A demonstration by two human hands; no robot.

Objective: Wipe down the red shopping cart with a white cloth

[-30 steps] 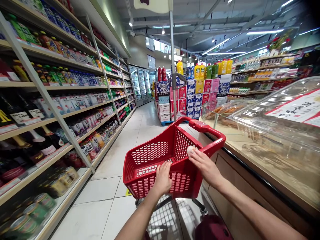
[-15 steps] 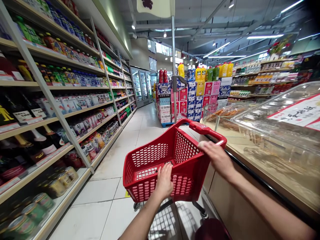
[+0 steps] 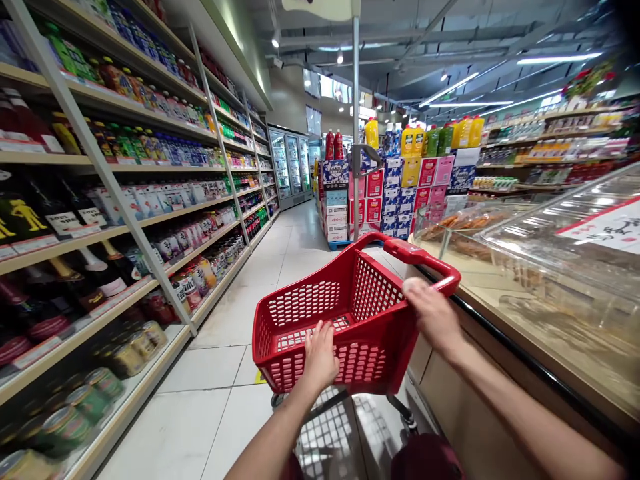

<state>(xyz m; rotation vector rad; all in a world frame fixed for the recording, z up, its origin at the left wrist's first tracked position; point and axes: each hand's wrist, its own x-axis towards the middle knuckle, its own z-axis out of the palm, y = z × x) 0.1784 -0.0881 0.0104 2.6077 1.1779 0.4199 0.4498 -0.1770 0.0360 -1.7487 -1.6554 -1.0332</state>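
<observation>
A red plastic shopping basket (image 3: 300, 313) on a wheeled trolley stands in a supermarket aisle right in front of me; nothing shows inside it. My left hand (image 3: 320, 357) rests on its near rim, fingers curled over the edge. My right hand (image 3: 434, 313) is closed round the basket's red handle (image 3: 400, 250) at its right end. The basket sits tilted, with the handle side raised toward the right.
Long shelves (image 3: 125, 227) of bottles, cartons and cans line the left. A counter with clear lidded food bins (image 3: 550, 267) runs close along the right. A pole (image 3: 356, 127) and stacked drink boxes (image 3: 395, 193) stand ahead; the tiled aisle (image 3: 285, 260) leads to fridges.
My right hand has moved up from the basket's side wall onto the handle and closed on it. The view has shifted slightly forward along the aisle.
</observation>
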